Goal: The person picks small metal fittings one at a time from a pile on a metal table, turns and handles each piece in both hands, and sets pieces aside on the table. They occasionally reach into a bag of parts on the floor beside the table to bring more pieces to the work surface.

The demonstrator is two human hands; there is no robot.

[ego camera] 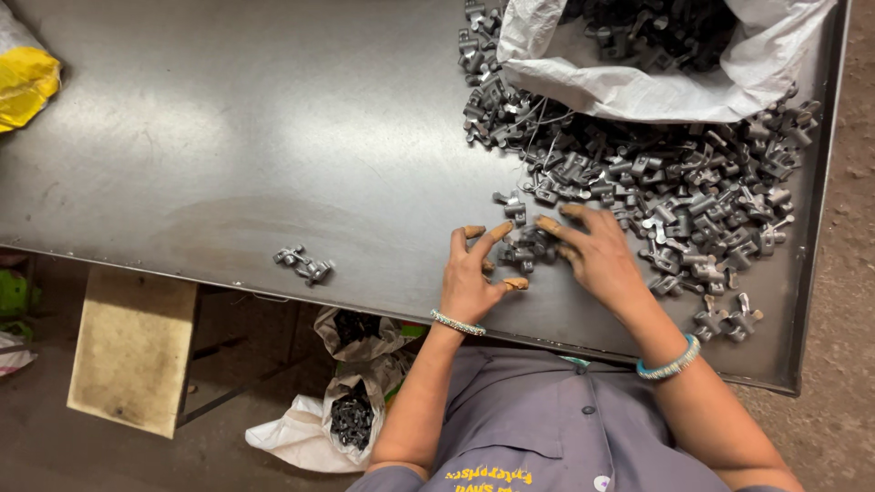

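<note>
A wide heap of small grey metal parts spreads over the right half of a steel table. Both my hands rest at the heap's near edge. My left hand has its fingers spread, tips capped with tan covers, touching a small cluster of parts. My right hand lies palm down on the same cluster, fingers reaching into the pile. Whether either hand grips a part is hidden. Each wrist wears a bracelet.
A white sack full of dark parts lies open at the back right. A few parts sit apart near the front edge. Below the table stand bags of parts and a wooden stool. A yellow bag is far left.
</note>
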